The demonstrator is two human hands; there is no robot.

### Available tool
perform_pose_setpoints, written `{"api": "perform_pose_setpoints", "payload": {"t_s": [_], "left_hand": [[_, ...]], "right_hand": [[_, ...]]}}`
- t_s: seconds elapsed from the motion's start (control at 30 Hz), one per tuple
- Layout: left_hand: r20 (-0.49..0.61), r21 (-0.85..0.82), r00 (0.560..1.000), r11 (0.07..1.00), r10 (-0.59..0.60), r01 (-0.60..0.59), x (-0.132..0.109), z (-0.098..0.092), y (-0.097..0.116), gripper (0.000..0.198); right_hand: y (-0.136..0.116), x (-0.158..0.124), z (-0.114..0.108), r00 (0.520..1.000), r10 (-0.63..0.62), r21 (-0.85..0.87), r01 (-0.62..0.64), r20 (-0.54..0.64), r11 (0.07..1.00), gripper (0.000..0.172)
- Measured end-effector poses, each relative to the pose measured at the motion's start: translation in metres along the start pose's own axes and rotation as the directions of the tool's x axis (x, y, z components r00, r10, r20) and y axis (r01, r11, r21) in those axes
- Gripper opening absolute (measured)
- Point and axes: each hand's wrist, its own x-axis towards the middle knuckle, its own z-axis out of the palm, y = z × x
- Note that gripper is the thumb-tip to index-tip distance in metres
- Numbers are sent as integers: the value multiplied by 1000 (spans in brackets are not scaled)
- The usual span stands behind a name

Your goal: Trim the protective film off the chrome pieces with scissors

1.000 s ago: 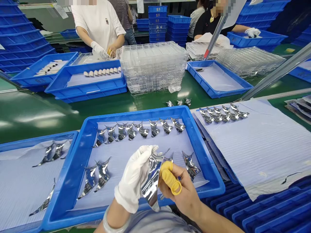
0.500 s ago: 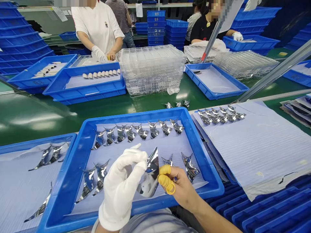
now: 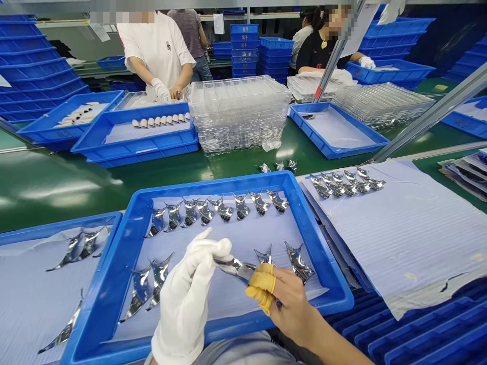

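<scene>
Between my two hands, above the blue tray [image 3: 344,299], is a shiny chrome-like curved part [image 3: 236,268], seen nearly edge-on. My left hand [image 3: 186,299], in a white glove, pinches its left end between thumb and fingers. On its right end, the yellow finger cots of my right hand [image 3: 285,299] close around the piece. Several similar chrome parts [image 3: 241,207] stand in a row on the white liner at the tray's far side. More lie nearer, such as a chrome part [image 3: 300,261] right of my hand and a pair [image 3: 139,294] at left.
Another tray [image 3: 23,284] with chrome parts adjoins on the left. At right, a white sheet [image 3: 411,218] bears a row of chrome parts [image 3: 346,182]. Beyond are stacked clear plastic trays [image 3: 239,114], a slanted metal post [image 3: 437,116] and a co-worker in a white shirt [image 3: 160,50].
The chrome part has turned from standing upright with its broad face showing to lying nearly edge-on. My right-hand fingers now wrap further around its end. The view has shifted slightly.
</scene>
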Motion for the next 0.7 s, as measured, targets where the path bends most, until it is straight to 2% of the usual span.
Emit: {"api": "perform_pose_setpoints", "payload": {"t_s": [0.1,0.17,0.3,0.47,0.6,0.7], "left_hand": [[32,38,999,999,-16,15,-1,-1,-2,29],[61,54,998,999,-4,0,0,-3,-2,31],[146,56,982,989,124,-133,5,-5,0,33],[260,54,919,946,296,-319,10,-7,4,37],[281,59,905,936,319,-348,9,-7,5,40],[236,75,929,948,285,-310,7,-6,4,40]], "right_hand": [[2,-1,-2,999,-53,-107,52,-7,993,25],[5,-2,-1,999,-51,-103,50,-12,993,26],[11,-5,3,997,69,80,-67,-17,995,21],[17,-4,9,978,208,306,-190,-27,933,21],[18,-4,10,967,253,336,-233,-15,913,20],[14,-3,10,966,259,326,-240,-15,914,19]]}}
